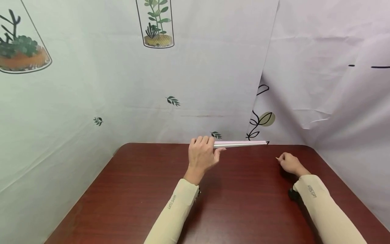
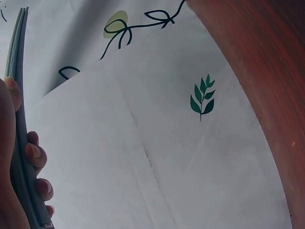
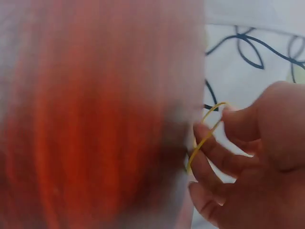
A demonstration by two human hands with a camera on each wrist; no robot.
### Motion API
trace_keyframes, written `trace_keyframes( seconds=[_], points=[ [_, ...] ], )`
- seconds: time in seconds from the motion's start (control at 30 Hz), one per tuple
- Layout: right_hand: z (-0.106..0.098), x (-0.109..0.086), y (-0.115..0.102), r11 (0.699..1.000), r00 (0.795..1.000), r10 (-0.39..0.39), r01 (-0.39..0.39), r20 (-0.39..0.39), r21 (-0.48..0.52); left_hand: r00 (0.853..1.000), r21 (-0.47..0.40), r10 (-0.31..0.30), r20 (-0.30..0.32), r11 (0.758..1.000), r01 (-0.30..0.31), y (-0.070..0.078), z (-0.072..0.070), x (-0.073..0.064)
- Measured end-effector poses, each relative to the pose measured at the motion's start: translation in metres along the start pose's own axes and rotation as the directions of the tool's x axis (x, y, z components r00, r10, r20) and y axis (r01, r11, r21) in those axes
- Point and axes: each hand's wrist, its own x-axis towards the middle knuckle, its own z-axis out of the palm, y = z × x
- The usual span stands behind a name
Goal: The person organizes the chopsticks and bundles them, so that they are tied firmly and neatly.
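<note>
My left hand [image 1: 201,154] grips a bundle of chopsticks [image 1: 240,143] above the back part of the table. The sticks point right, their thin ends together. In the left wrist view the fingers curl round the thick part of the chopsticks [image 2: 21,124], and the thumb lies along them. Over to the right, my right hand [image 1: 290,164] is low over the table, apart from the chopsticks. Between thumb and fingers it pinches a thin yellow rubber band [image 3: 205,140], which hangs as a loose loop in the right wrist view.
The dark red wooden table [image 1: 146,193] has rounded back corners. White cloth [image 1: 213,74] with printed plants and leaves hangs behind it and along both sides. A small black device [image 1: 293,195] sits under the right sleeve at the wrist.
</note>
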Motion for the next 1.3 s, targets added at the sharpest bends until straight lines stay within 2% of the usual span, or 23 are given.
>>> trace_keyframes(
  seconds=[0.07, 0.1, 0.13, 0.17, 0.2, 0.23, 0.3, 0.37, 0.4, 0.43, 0.47, 0.5, 0.57, 0.67, 0.7, 0.83, 0.93, 1.07, 1.2, 1.3],
  points=[
    [-0.004, -0.001, -0.002, 0.988, 0.999, 0.037, -0.033, -0.023, 0.153, 1.0, -0.004, -0.005, 0.015, 1.0, 0.005, 0.0, 0.0, 0.0],
    [-0.006, -0.001, -0.003, 0.97, 0.998, 0.052, -0.045, -0.022, 0.241, 1.0, -0.008, -0.008, 0.02, 1.0, 0.008, 0.0, 0.0, 0.0],
    [-0.008, -0.001, -0.004, 0.936, 0.998, 0.068, -0.063, -0.004, 0.345, 1.0, -0.012, -0.011, 0.023, 1.0, 0.012, 0.0, 0.0, 0.001],
    [-0.011, -0.001, -0.006, 0.883, 0.996, 0.086, -0.089, 0.028, 0.461, 1.0, -0.015, -0.014, 0.026, 1.0, 0.014, 0.0, 0.0, 0.001],
    [-0.014, -0.002, -0.007, 0.815, 0.993, 0.095, -0.117, 0.068, 0.568, 1.0, -0.019, -0.015, 0.026, 1.0, 0.015, 0.0, 0.0, 0.001],
    [-0.018, -0.002, -0.009, 0.719, 0.988, 0.099, -0.152, 0.117, 0.678, 1.0, -0.02, -0.015, 0.027, 1.0, 0.016, 0.0, 0.0, 0.001],
    [-0.025, -0.004, -0.012, 0.489, 0.973, 0.081, -0.228, 0.216, 0.842, 1.0, -0.028, -0.017, 0.025, 0.999, 0.018, 0.0, 0.0, 0.002],
    [-0.031, -0.006, -0.015, 0.276, 0.958, 0.035, -0.284, 0.286, 0.918, 0.999, -0.028, -0.017, 0.03, 0.999, 0.017, -0.001, 0.0, 0.002],
    [-0.033, -0.007, -0.017, 0.192, 0.953, 0.006, -0.297, 0.302, 0.935, 0.999, -0.026, -0.016, 0.033, 1.0, 0.017, -0.001, 0.0, 0.002],
    [-0.034, -0.008, -0.019, 0.127, 0.952, -0.025, -0.3, 0.306, 0.945, 0.999, -0.024, -0.015, 0.035, 1.0, 0.016, -0.002, 0.0, 0.002],
    [-0.035, -0.009, -0.022, 0.088, 0.954, -0.047, -0.29, 0.295, 0.953, 0.999, -0.023, -0.014, 0.034, 1.0, 0.015, -0.002, 0.0, 0.002],
    [-0.035, -0.01, -0.025, 0.062, 0.96, -0.058, -0.271, 0.274, 0.961, 0.999, -0.021, -0.014, 0.034, 1.0, 0.015, -0.002, 0.0, 0.002],
    [-0.034, -0.011, -0.03, 0.027, 0.972, -0.064, -0.225, 0.226, 0.974, 1.0, -0.018, -0.012, 0.027, 1.0, 0.012, -0.003, 0.0, 0.002],
    [-0.031, -0.012, -0.039, 0.001, 0.986, -0.045, -0.162, 0.162, 0.987, 1.0, -0.019, -0.01, 0.011, 1.0, 0.01, -0.002, 0.001, 0.001],
    [-0.029, -0.012, -0.041, -0.004, 0.988, -0.035, -0.149, 0.149, 0.989, 1.0, -0.02, -0.01, 0.006, 1.0, 0.01, -0.002, 0.002, 0.001],
    [-0.026, -0.014, -0.05, 0.018, 0.992, -0.047, -0.113, 0.114, 0.993, 1.0, -0.03, -0.006, 0.0, 1.0, 0.006, -0.001, 0.001, 0.001],
    [-0.024, -0.015, -0.057, -0.009, 0.99, -0.131, -0.062, 0.06, 0.998, 1.0, -0.038, -0.001, 0.001, 0.999, 0.001, 0.0, 0.001, 0.0],
    [-0.025, -0.016, -0.072, -0.085, 0.96, -0.28, 0.003, -0.027, 0.996, 1.0, -0.044, 0.004, 0.009, 0.999, -0.004, 0.0, 0.001, 0.0],
    [-0.028, -0.018, -0.093, -0.073, 0.932, -0.354, 0.059, -0.081, 0.996, 1.0, -0.042, 0.004, 0.02, 0.999, -0.003, 0.001, 0.0, 0.0],
    [-0.029, -0.017, -0.106, -0.039, 0.922, -0.372, 0.099, -0.106, 0.994, 1.0, -0.037, 0.005, 0.02, 0.999, -0.004, 0.001, 0.001, 0.0]
  ],
)
